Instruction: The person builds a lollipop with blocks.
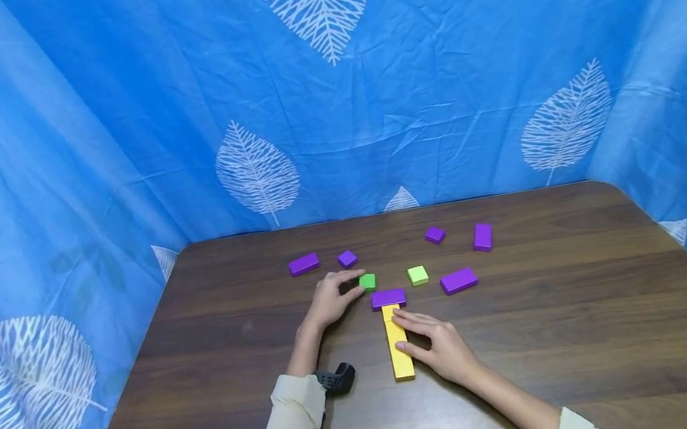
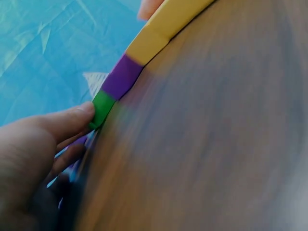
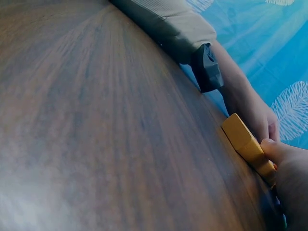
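My left hand point(image 1: 329, 300) pinches a small green block point(image 1: 368, 283) between thumb and forefinger. In the left wrist view, the thumb lies against the green block point(image 2: 102, 109), with a purple block point(image 2: 124, 78) just beyond it. That purple block point(image 1: 389, 299) lies crosswise at the far end of a straight yellow row, made of a short yellow block point(image 1: 390, 310) and a long yellow block point(image 1: 401, 361). My right hand point(image 1: 445, 350) rests thumb and fingertips on the yellow row from its right side. In the right wrist view, the thumb touches the yellow block point(image 3: 248, 144).
A light green block point(image 1: 418, 276) and a purple block point(image 1: 459, 281) lie right of the row. Farther back are purple blocks at left point(image 1: 304, 264), near left point(image 1: 347, 259), near right point(image 1: 434, 234) and right point(image 1: 482, 237). A blue curtain point(image 1: 430, 76) hangs behind the wooden table point(image 1: 611, 321).
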A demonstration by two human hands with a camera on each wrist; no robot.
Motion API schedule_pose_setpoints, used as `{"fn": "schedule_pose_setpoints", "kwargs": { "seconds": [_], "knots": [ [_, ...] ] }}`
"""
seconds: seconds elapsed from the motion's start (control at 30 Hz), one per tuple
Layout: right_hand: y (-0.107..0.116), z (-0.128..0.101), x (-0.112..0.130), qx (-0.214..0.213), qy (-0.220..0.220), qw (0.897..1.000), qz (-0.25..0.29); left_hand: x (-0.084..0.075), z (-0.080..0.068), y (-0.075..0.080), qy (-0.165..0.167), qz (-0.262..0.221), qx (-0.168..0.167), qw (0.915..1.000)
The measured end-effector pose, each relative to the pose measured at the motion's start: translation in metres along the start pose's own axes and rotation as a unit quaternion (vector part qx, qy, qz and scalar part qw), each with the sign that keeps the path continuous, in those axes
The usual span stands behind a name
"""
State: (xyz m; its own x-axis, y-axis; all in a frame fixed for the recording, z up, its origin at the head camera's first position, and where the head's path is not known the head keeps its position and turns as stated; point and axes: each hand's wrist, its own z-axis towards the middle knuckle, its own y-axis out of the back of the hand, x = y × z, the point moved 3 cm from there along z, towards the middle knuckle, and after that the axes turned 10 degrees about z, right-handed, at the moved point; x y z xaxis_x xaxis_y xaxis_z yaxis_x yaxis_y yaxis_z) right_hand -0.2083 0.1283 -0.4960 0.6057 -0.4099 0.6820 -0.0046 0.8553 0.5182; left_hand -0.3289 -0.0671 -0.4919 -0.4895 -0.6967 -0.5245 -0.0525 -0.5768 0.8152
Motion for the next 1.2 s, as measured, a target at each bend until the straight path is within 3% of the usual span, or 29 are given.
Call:
{"fn": "schedule_pose_setpoints", "kwargs": {
  "seconds": [0.27,0.47,0.8,1.2],
  "knots": [
    [0.0017,-0.0002,-0.0004,0.012,-0.012,1.000,0.004,-0.0053,0.0060,-0.0079,0.053,-0.028,-0.033,0.9976],
    [0.0013,-0.0003,-0.0001,0.012,-0.011,1.000,0.003,-0.0061,0.0070,-0.0101,0.060,-0.029,-0.063,0.9958],
    [0.0007,0.0005,-0.0005,0.015,-0.015,1.000,0.003,-0.0054,0.0072,-0.0107,0.030,-0.023,-0.049,0.9981],
    [0.0013,0.0002,-0.0005,0.011,-0.013,1.000,0.001,-0.0074,0.0071,-0.0100,0.028,-0.020,-0.026,0.9991]
  ]
}}
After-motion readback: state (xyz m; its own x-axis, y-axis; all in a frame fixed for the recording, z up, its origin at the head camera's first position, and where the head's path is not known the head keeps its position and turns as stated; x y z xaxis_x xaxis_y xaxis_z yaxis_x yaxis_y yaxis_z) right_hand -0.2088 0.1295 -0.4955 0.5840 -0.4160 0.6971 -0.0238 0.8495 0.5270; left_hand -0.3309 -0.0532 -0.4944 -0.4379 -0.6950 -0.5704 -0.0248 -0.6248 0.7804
